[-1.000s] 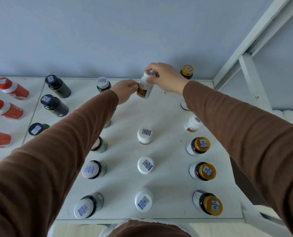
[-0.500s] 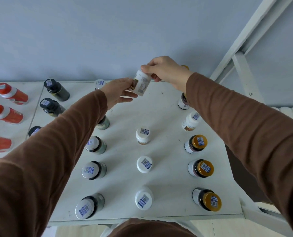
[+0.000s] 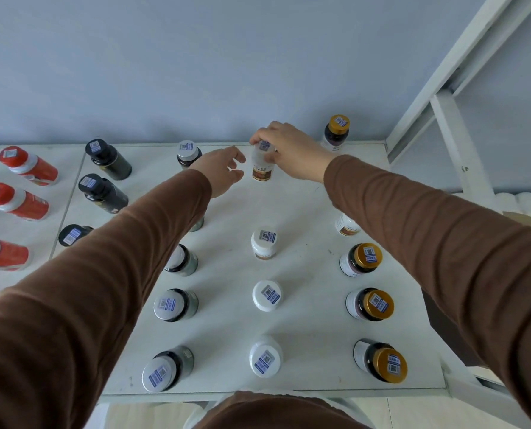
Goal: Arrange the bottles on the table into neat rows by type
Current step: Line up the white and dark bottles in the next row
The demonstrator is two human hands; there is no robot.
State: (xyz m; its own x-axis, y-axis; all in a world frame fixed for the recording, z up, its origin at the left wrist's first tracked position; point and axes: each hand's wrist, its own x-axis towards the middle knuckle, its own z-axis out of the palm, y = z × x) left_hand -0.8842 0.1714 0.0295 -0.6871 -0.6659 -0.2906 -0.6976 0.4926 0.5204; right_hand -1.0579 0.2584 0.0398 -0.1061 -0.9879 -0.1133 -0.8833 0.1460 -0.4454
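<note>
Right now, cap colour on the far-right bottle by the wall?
Gold, with a small white-and-blue sticker on top of the dark gold-capped bottle; head view.

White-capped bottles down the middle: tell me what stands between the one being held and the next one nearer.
Nothing: the head view shows bare table between the held bottle and the next white-capped bottle.

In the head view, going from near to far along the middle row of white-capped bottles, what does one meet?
Nearest white-capped bottle → second white-capped bottle → third white-capped bottle → farthest bottle, gripped at its cap by the right hand.
</note>
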